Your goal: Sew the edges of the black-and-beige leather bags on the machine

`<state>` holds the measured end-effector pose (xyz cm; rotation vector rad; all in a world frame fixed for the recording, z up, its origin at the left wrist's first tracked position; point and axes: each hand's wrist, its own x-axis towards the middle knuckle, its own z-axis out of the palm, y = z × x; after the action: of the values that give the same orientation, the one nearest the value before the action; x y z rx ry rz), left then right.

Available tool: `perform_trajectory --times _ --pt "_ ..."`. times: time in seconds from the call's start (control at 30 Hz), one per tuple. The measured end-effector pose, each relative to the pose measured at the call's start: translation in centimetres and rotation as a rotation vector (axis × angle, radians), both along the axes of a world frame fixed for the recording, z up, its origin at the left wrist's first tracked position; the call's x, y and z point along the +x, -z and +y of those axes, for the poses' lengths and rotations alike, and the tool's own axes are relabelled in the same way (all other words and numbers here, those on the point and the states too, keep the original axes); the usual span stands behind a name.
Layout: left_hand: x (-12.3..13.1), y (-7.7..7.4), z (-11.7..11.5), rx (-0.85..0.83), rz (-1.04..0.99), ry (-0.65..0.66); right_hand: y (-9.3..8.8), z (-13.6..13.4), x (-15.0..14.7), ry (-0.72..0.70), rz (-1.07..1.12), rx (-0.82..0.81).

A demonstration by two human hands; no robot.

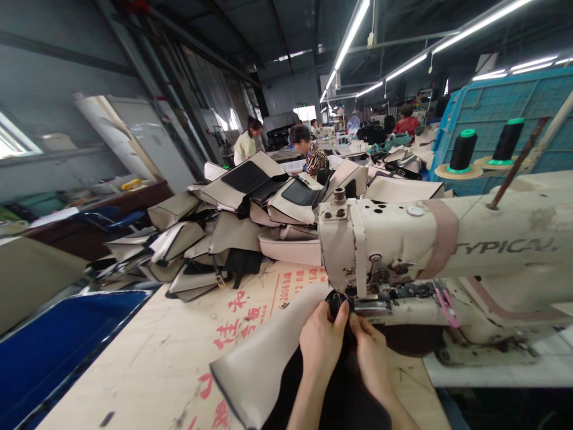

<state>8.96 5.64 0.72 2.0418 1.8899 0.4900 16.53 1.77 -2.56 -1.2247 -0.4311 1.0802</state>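
Both hands are at the needle end of a cream sewing machine [389, 239], gripping a beige and black bag piece [259, 364]. My left hand [321, 340] pinches the black edge, thumb and fingers pressed together just in front of the presser foot. Close beside it, my right hand [369, 352] has its fingers closed on the same bag piece, right of the seam. The beige panel spreads leftward over the wooden board, while black material hangs down between and below my wrists. The needle point and the exact stitch line are hidden by the machine head and fingers.
Beige and black bags [233, 227] lie heaped behind the wooden board [179, 340]. Black thread spools [463, 152] stand above the machine, before a blue mesh crate [505, 113]. A blue bin [67, 352] is at left. Several people work farther back.
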Motion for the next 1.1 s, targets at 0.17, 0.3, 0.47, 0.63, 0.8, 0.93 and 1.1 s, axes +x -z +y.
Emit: perform_trajectory --times 0.17,0.3,0.47,0.63,0.8,0.93,1.1 --pt "-0.3 0.1 0.0 -0.015 -0.016 0.039 0.3 0.0 0.0 -0.033 0.057 0.022" --pt "-0.1 -0.2 0.1 -0.044 0.009 0.032 0.4 0.1 0.1 -0.05 0.086 0.028" --pt "0.5 -0.7 -0.1 -0.066 0.059 -0.03 0.7 0.2 0.1 -0.043 0.108 0.012" --pt "0.4 -0.9 -0.2 -0.061 0.056 -0.01 0.7 0.2 0.1 -0.048 0.112 0.02" --pt "0.2 -0.9 -0.1 -0.091 0.034 -0.004 0.4 0.1 0.2 -0.052 0.09 0.02" --pt "0.2 -0.6 -0.2 -0.082 0.029 -0.033 0.7 0.0 0.4 -0.048 0.068 -0.001" --pt "0.3 -0.5 -0.3 -0.074 0.047 -0.051 1.0 0.1 0.4 -0.052 0.047 -0.011"
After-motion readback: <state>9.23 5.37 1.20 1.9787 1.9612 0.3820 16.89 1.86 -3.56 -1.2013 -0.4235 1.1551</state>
